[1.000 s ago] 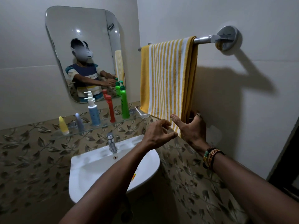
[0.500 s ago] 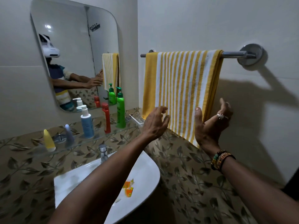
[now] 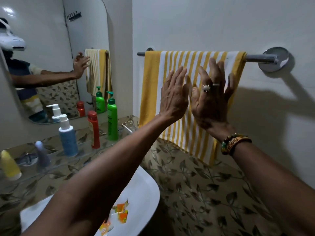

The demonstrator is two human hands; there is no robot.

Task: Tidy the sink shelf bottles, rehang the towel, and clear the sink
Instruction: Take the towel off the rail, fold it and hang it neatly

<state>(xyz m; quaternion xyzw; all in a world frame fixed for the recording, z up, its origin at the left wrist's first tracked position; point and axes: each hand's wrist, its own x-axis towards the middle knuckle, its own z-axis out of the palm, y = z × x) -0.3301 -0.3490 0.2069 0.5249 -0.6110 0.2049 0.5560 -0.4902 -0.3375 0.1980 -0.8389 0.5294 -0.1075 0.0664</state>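
Sink [image 3: 147, 193] at seven o'clock, mostly behind the left forearm [image 3: 95, 181] and beyond the bottom edge; green pump bottle [image 3: 112, 120] label illegible.

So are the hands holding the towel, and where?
Nothing is held. The left hand and right hand are flat, fingers straight, against the front of the striped towel.
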